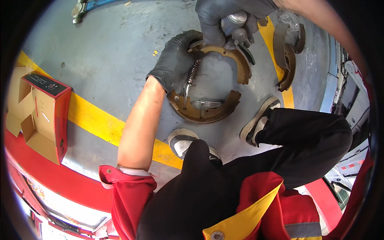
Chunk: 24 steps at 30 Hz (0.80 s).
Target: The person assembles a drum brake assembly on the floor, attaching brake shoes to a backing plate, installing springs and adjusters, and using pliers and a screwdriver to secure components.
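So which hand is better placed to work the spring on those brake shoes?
Probably left: the left hand already rests beside the spring. The right hand is busy gripping a metal tool.

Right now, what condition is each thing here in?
Pair of curved rusty-brown brake shoes: lying on the grey floor, joined by a coil spring.
Left hand: black-gloved, gripping the shoes' left side.
Right hand: gloved, closed on a silvery metal part.
Red-and-brown cardboard box: open.
Second brake shoe pair: lying aside.

Black gloves (pixel 176 60), rusty brown brake shoes (pixel 204 110), yellow-striped grey floor (pixel 100 124), red box (pixel 44 116).
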### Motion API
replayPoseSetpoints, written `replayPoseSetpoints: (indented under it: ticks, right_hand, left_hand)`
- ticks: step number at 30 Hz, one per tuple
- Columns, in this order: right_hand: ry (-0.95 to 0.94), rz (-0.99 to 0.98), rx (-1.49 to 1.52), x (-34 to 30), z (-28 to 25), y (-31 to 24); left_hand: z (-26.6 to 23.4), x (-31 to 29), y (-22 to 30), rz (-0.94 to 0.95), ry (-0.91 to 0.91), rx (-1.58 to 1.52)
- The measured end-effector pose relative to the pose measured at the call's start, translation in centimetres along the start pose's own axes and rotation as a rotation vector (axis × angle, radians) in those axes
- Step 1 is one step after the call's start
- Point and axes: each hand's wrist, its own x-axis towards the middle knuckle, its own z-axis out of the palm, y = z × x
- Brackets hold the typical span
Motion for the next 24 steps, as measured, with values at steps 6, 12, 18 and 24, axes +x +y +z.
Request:
replayPoseSetpoints:
  ticks: [6,12,18,24]
  right_hand:
    - [-0.031,-0.082,0.013,-0.2,-0.2,1.5]
    - [-0.036,-0.144,0.024,-0.2,0.2,3.4]
    - [-0.045,-0.215,0.029,0.8,-0.7,4.8]
    - [0.105,-0.508,-0.398,0.8,0.3,6.0]
  left_hand:
    - [-1.1,0.6,-0.7,-0.012,-0.079,0.070]
    - [-1.2,1.8,-0.8,-0.020,-0.177,0.137]
    - [-1.2,2.1,-1.5,-0.029,-0.189,0.158]
    - [-1.2,2.0,-1.2,-0.068,-0.189,0.065]
